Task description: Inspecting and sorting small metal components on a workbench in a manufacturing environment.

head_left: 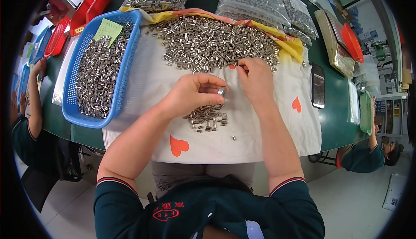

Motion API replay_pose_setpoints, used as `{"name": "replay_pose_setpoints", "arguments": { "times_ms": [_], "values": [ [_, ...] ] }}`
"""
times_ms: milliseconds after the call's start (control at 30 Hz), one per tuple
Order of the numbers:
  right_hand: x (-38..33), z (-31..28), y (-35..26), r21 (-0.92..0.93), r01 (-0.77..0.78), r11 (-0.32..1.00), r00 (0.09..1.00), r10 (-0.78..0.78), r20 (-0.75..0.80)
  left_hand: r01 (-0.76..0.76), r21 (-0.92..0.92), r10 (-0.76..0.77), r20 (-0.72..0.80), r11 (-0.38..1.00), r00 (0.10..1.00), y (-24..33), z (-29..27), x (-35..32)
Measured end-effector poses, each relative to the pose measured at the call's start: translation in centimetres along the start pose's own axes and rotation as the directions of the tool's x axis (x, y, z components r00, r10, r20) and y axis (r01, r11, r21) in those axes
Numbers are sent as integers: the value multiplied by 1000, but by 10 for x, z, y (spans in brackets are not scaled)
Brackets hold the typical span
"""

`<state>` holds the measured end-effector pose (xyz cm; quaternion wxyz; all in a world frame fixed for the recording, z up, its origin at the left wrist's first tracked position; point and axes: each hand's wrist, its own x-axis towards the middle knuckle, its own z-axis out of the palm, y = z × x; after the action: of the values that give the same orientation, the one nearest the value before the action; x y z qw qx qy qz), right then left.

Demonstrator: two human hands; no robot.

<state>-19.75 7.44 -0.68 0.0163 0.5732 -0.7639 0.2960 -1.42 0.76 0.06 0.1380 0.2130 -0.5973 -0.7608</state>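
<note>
My left hand (pixel 197 90) is closed, its thumb and fingers gripping a short round silver metal piece (pixel 221 91). Just to its right, my right hand (pixel 256 77) has thumb and fingertips pinched together at the near edge of a big heap of small metal cylinders (pixel 216 39); what is between the fingertips is too small to make out. Under my left hand lies a smaller pile of the same cylinders (pixel 208 118), partly hidden by the hand. One loose cylinder (pixel 234 138) sits apart, nearer to me on the white cloth (pixel 277 139) printed with red hearts.
At left stands a blue basket (pixel 132 61) of metal cylinders with a green note (pixel 108 31). Bags of metal parts (pixel 251 0) line the back. A phone (pixel 318 85) and a stacked box (pixel 336 44) are at right. Other people sit at both sides.
</note>
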Motion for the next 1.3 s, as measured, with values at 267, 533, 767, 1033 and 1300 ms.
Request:
{"name": "replay_pose_setpoints", "arguments": {
  "times_ms": [267, 533, 767, 1033, 1300],
  "values": [
    [-5, -10, -11, -40, -12, 999, 993, 17, 116, 25, -71, -25, 7, 997, 1000, 1, -2, -1],
    [-9, -9, -8, -87, 124, 988, 980, -108, 164, 30, -105, -28, 16, 994, 999, 0, -3, 1],
    [-15, -24, -27, 614, -283, 737, 951, 130, 281, 7, -196, -14, -36, 981, 999, 2, -6, 0],
    [-20, -28, -36, 776, -352, 523, 906, -18, 423, -47, -201, 40, -40, 979, 998, 1, -4, 1],
    [-23, -30, -50, 472, -17, 881, 979, -81, 186, -33, 9, 34, -163, 999, 986, -2, -1, 0]
  ]
}}
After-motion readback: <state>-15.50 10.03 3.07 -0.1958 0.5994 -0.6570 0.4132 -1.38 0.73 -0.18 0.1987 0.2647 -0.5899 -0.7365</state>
